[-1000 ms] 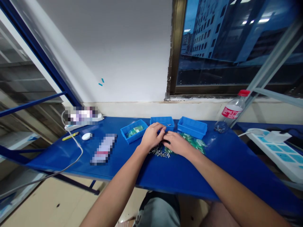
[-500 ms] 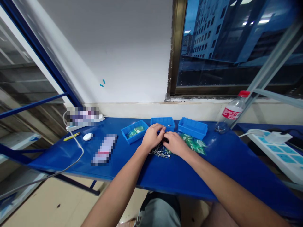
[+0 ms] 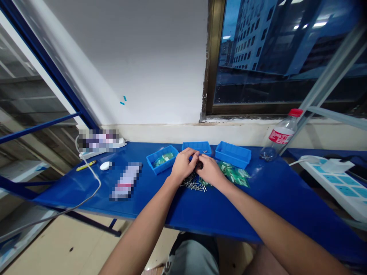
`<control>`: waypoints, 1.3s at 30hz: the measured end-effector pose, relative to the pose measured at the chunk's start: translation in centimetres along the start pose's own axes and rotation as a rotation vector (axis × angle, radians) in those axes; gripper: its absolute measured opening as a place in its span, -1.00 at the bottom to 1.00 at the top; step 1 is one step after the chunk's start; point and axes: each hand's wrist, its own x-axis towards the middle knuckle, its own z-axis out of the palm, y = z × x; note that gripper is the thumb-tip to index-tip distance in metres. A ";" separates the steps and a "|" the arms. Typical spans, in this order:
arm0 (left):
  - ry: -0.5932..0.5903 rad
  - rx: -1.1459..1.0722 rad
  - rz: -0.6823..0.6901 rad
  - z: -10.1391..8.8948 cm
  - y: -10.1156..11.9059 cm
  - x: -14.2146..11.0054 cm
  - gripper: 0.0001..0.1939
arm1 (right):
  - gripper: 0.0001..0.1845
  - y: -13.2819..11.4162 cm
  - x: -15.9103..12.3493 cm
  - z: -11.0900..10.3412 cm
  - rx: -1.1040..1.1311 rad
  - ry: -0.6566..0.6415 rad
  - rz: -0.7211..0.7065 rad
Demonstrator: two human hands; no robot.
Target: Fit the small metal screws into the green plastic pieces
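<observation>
Head view: metal pins (image 3: 196,185) beside the left grip (image 3: 184,165), perhaps touching.

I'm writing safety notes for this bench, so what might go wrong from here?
The loose metal pins lie heaped close to the left hand and right hand, so a wrist might scatter some across the table. The green packets beside the right hand lie close to that heap, so the two could get mixed. The pale cable runs off the table on the left, so a snag might drag it.
</observation>
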 end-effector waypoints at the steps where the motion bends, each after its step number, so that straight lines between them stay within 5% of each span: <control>1: 0.013 -0.008 -0.008 0.0 0.0 0.0 -0.70 | -0.76 0.0 0.0 -0.2 0.033 0.046 0.011; 7: -0.040 -0.152 -0.181 0.0 0.0 -0.3 -0.62 | -0.72 -0.4 -0.2 -2.4 0.203 0.247 -0.005; 12: -0.173 -0.475 -0.239 0.4 -0.1 -0.2 -0.61 | -0.73 -1.2 -0.6 -3.4 0.182 0.274 -0.132; 17: -0.099 -0.795 -0.418 1.0 -1.1 0.1 -0.69 | -0.74 -1.7 -0.8 -3.4 0.158 0.251 -0.199; 21: -0.003 -0.980 -0.466 1.1 -1.5 0.0 -0.63 | -0.82 -1.9 -0.8 -3.6 0.202 0.213 -0.117; 29: -0.024 -0.871 -0.400 1.3 -1.6 -0.4 -0.59 | -0.73 -0.4 -0.4 -3.0 0.404 0.220 0.176; 39: -0.007 -0.867 -0.359 0.8 -1.5 -0.1 -0.61 | -0.70 0.4 -0.1 -3.4 0.453 0.186 0.221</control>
